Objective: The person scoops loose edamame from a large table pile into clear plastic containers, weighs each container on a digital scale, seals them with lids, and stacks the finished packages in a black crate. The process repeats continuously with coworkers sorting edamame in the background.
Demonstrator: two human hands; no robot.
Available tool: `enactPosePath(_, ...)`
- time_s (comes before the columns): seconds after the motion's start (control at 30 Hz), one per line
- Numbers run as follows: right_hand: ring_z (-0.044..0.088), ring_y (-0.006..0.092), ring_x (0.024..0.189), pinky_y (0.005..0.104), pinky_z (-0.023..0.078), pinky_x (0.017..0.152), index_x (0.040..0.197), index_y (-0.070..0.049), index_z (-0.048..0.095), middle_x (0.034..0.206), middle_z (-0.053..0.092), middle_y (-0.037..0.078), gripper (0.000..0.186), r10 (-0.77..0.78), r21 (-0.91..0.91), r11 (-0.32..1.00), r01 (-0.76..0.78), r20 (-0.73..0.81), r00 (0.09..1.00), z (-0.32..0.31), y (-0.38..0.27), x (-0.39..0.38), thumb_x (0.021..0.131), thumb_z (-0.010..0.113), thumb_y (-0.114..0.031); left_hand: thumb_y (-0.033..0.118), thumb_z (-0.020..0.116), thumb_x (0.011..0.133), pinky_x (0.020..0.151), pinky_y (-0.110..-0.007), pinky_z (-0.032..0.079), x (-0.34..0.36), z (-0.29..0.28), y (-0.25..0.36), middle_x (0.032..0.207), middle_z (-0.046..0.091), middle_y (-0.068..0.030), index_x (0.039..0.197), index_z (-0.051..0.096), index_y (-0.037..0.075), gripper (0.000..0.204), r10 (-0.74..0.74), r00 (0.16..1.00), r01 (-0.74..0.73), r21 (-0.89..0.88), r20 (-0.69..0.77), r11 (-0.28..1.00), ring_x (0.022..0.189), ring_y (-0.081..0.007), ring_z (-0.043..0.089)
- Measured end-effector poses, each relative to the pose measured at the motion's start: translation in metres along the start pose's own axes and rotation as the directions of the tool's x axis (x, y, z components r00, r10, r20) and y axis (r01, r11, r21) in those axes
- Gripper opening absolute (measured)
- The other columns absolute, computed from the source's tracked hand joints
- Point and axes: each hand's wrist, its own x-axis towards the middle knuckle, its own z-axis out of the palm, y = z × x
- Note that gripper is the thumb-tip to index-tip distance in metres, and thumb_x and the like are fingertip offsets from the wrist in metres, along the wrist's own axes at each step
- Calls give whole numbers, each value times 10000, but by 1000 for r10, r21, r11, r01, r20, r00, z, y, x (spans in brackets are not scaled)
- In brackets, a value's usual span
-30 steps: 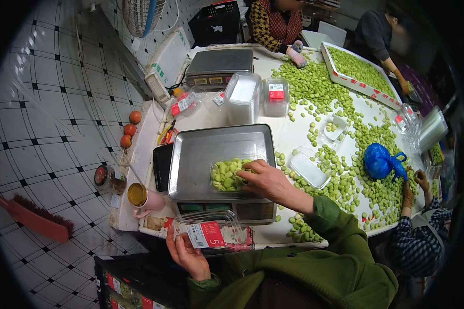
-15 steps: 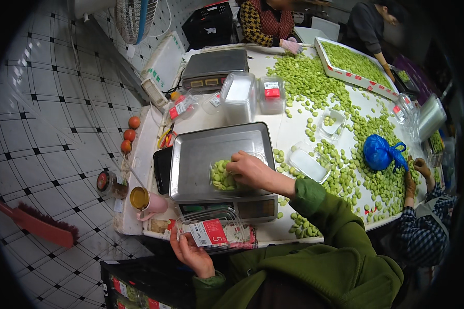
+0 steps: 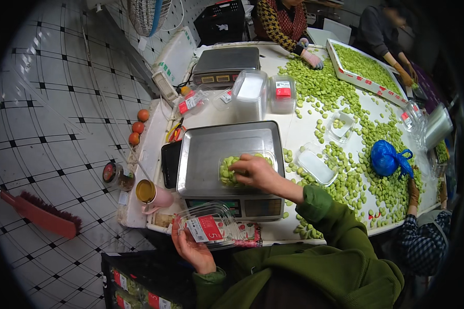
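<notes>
From my end of the feed, the change over the last half second is small: the right hand (image 3: 259, 172) has worked slightly further across toward the left side of the clear tub (image 3: 220, 177), while the view itself has swung a little. That tub, with green beans (image 3: 228, 171) in it, sits uncovered toward the front right of the steel pan (image 3: 203, 149) on the weighing scale (image 3: 263, 207). I see the right grip with its fingers bent down over the beans, tips close together; whether a bean is pinched between them I cannot tell, since the hand hides that spot. The left hand (image 3: 195, 253) has kept its grip at the near edge of the desk (image 3: 299, 136), thumb and fingers pinching a labelled clear plastic piece (image 3: 205, 229) just in front of the scale. For the work in hand, I judge this to mean that the tub's contents are still being adjusted by the right hand, with the left merely holding its piece apart. Across the way, a co-worker's gloved hand (image 3: 312, 59) now reaches further onto the loose beans (image 3: 314, 80), well apart from my tub.
</notes>
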Motion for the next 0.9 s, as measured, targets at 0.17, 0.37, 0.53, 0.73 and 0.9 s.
enactPosePath(0.17,625,362,805,450,505,700,884,-20,598,885,571,154,152,-67,-161,982,94,165,984,27,-6,10,776,665,-103,157,431,976,912,-353,542,-4,11,3,1320,567,-153,1351,470,8,406,13,999,-13,-15,-35,1000,1097,-216,613)
enactPosePath(0.37,631,357,799,442,509,700,912,-20,615,887,591,148,178,-90,-173,978,119,167,982,23,-4,14,768,669,-111,161,445,972,901,-351,535,-5,10,4,1244,600,-148,1340,481,17,397,25,999,-25,-3,27,1000,1058,-204,618)
enactPosePath(0.53,653,234,747,353,507,694,963,-33,726,830,685,111,225,239,328,920,-215,-36,970,4,1,-7,817,708,-202,169,452,979,939,-366,516,-5,9,3,1235,609,-142,1333,489,31,381,32,999,-32,9,14,999,1097,-216,602)
enactPosePath(0.73,458,21,622,179,337,517,1115,-21,650,822,588,-29,309,590,828,148,-541,365,720,-31,-4,-49,899,720,-231,182,432,987,889,-355,552,-5,4,-2,1222,608,-149,1360,475,33,404,36,999,-37,30,28,999,1046,-216,633)
enactPosePath(0.9,479,47,639,155,322,474,1104,-43,607,868,564,-1,252,605,902,-80,-425,383,698,-43,-3,-86,927,681,-207,200,438,989,961,-390,515,4,-8,-6,1292,578,-153,1332,478,36,383,40,999,-40,65,1,997,1139,-240,589)
